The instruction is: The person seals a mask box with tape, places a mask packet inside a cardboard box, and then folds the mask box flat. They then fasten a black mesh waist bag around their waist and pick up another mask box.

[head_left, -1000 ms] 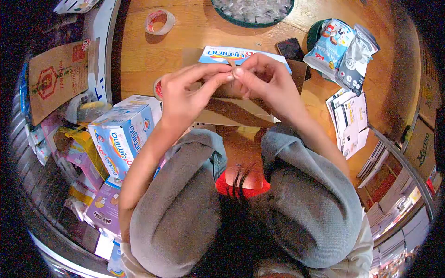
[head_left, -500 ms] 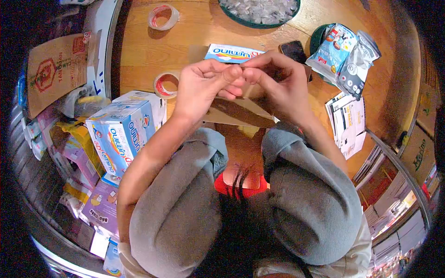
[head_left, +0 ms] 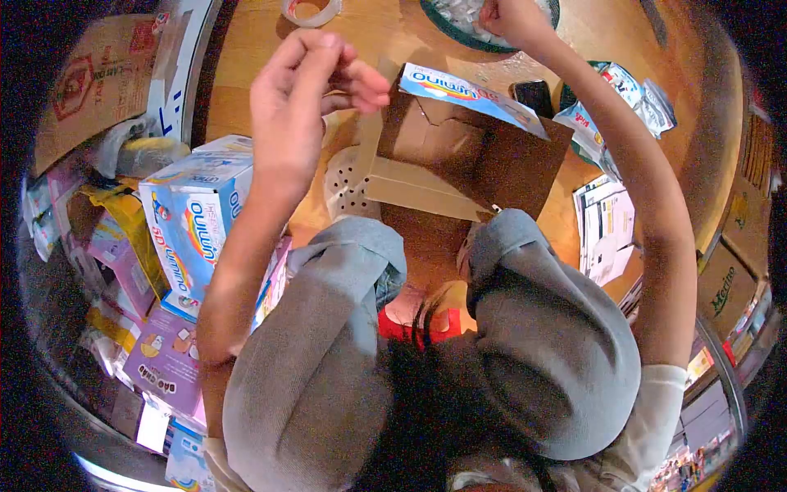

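1. You are looking at a flat blue and white box (head_left: 471,92) lying on the brown cardboard. Its big letters are showing "Umino", upside down to you.
2. The blue box (head_left: 190,217) standing by your left arm is showing the same word down its side.
3. A purple box (head_left: 168,361) low on the left is showing "Cake", upside down.
4. A brown carton (head_left: 723,289) at the right edge is showing "Merino".
5. The brown carton (head_left: 82,78) at the top left is carrying red print, too small to read.
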{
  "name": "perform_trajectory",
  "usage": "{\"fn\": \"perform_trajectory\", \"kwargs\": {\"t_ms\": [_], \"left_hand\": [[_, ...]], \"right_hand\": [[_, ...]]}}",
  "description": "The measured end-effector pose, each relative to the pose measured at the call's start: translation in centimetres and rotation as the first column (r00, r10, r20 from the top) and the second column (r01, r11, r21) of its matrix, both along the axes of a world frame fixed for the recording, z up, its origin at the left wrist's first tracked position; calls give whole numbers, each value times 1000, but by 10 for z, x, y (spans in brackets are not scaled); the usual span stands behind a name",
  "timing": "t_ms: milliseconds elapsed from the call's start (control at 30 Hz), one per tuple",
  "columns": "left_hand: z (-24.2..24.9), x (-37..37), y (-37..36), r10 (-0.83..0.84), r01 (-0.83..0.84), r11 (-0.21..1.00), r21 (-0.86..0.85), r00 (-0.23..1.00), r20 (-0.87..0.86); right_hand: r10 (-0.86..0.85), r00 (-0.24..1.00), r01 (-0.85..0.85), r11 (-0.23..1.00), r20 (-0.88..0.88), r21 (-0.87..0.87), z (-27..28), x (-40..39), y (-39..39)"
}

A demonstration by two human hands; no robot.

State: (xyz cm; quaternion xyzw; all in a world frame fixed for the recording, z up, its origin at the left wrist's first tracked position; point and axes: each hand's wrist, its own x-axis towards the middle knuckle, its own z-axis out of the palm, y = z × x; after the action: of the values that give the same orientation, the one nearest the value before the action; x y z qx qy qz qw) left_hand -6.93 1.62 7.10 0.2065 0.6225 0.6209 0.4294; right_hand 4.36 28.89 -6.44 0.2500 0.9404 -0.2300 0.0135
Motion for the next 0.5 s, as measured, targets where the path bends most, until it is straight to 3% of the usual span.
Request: {"fn": "perform_trajectory", "kwargs": {"t_ms": [100,200,300,500], "left_hand": [[3,-7,-3,-24,25,1000,9,991,-129],[5,-12,-7,16,-14,1000,13,990,-141],[-2,-18,-10,107,-118,992,-50,977,-183],[-3,-23,-11,48,-53,998,-20,981,-186]], "right_hand": [[-50,974,23,992,221,126,-2,-15,-8],[-192,964,120,933,186,340,-21,-17,-15],[-138,962,64,954,237,292,-8,-16,-21],[7,932,-75,982,363,173,-13,-5,-16]]}}
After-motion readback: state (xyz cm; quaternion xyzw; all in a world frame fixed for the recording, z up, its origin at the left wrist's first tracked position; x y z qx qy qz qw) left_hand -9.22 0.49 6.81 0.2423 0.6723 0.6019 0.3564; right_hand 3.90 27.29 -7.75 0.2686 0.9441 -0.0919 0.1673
